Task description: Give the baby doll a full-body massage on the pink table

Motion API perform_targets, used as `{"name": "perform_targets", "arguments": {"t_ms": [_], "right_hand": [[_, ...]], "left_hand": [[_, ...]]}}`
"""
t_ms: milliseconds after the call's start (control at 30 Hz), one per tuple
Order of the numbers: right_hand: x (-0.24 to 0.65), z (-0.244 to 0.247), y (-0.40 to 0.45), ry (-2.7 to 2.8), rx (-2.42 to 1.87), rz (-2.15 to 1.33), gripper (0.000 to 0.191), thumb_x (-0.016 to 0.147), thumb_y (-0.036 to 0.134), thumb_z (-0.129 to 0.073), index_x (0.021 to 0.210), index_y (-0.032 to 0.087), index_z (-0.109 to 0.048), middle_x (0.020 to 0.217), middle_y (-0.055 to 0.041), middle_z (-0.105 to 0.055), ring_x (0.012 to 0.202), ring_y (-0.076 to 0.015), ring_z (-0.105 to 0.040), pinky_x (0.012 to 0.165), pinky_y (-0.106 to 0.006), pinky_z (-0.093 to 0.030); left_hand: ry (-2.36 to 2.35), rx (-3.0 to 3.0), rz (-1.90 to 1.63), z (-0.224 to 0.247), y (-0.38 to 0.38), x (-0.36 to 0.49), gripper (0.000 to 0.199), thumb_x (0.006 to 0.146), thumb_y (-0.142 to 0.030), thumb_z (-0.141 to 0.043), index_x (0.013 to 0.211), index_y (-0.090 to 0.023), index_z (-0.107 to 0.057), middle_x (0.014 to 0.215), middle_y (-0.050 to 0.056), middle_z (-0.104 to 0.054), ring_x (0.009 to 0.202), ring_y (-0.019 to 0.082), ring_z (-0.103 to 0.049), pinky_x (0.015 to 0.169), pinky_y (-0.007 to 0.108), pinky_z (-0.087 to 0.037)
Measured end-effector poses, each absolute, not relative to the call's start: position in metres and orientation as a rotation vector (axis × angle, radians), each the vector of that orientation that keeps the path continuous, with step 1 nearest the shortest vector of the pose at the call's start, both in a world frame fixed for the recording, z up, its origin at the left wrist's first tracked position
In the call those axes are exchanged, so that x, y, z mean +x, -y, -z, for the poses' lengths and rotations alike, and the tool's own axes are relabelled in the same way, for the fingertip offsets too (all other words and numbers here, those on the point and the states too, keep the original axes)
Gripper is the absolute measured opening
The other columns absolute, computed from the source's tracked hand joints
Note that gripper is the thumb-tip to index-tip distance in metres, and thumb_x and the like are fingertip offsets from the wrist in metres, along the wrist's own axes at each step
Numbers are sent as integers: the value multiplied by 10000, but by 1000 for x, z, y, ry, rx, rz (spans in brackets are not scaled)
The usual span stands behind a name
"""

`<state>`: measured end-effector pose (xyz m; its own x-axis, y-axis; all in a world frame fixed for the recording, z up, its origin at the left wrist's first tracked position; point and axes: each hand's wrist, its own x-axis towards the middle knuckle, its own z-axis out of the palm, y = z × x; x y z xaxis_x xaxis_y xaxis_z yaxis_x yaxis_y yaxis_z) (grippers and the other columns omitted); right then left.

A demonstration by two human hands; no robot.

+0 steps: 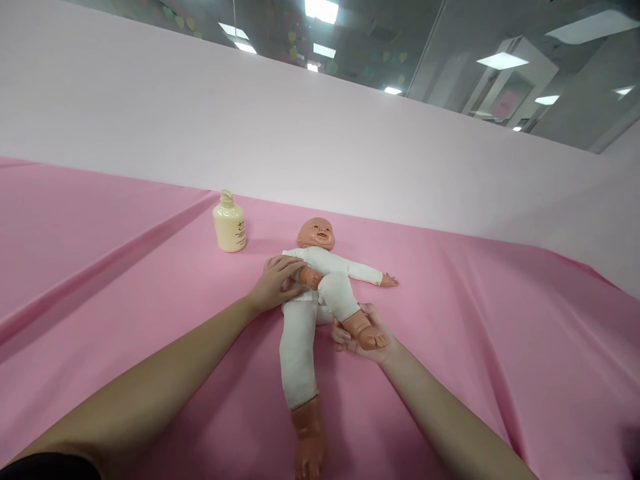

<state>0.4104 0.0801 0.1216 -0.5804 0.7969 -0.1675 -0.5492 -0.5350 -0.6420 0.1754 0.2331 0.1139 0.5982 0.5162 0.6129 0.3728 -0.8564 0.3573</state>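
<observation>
A baby doll point(299, 353) in a white cloth suit lies on its back on the pink cloth, head away from me. My left hand point(275, 283) is closed over the doll's arm at its side, the doll's small hand point(311, 277) poking out past my fingers. From beneath, my right hand point(373, 340) holds the doll's bent leg point(341, 297), which is raised and folded towards its belly; some of my fingers are hidden behind it. The doll's other leg stretches straight towards me, and its other arm point(367, 272) lies out to the right.
A cream pump bottle point(230, 227) stands upright left of the doll's head. Pink cloth point(165, 267) with folds covers the table. Behind it rises a white wall point(270, 133) with a glass pane point(380, 47) above, reflecting ceiling lights.
</observation>
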Motion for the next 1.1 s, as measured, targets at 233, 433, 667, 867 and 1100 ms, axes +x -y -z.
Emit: {"name": "perform_targets", "arguments": {"t_ms": [233, 433, 667, 867, 1100], "right_hand": [[411, -118, -79, 925, -468, -2198, 565, 749, 565, -503, 957, 50, -605, 716, -75, -571, 672, -177, -533, 719, -339, -444], [421, -111, -75, 1063, -410, -2414, 585, 681, 480, -636, 1080, 56, -575, 880, -134, -650, 827, -251, -621, 774, -391, -487], [425, -111, -73, 1217, -419, -2391, 561, 673, 411, -712, 1100, 72, -579, 993, -141, -657, 952, -257, -626, 849, -373, -482], [423, -110, -81, 923, -558, -2152, 618, 710, 654, -543, 897, 69, -609, 755, -107, -621, 730, -225, -597, 744, -378, -479], [415, -127, -82, 643, -682, -1993, 478, 814, 580, -464, 795, 118, -585, 666, -43, -533, 625, -167, -495, 708, -377, -460]], "left_hand": [[-789, 2513, -1151, -115, -233, 177, 417, 876, -364, -567, 1277, -274, -500, 1283, 32, -545, 1198, 234, -444, 1053, 425, -306], [-873, 2404, -1176, -113, -236, 176, 411, 900, -402, -516, 1280, -248, -497, 1234, 48, -573, 1159, 237, -469, 1024, 414, -334], [-905, 2391, -1178, -112, -238, 177, 399, 924, -413, -473, 1288, -251, -490, 1203, 32, -590, 1110, 219, -492, 991, 387, -353], [-874, 2441, -1153, -109, -241, 177, 400, 940, -406, -444, 1306, -252, -487, 1266, 28, -562, 1160, 221, -469, 1031, 384, -324], [-889, 2483, -1103, -107, -243, 178, 397, 967, -379, -370, 1333, -266, -477, 1300, 15, -549, 1164, 217, -465, 1037, 380, -317]]}}
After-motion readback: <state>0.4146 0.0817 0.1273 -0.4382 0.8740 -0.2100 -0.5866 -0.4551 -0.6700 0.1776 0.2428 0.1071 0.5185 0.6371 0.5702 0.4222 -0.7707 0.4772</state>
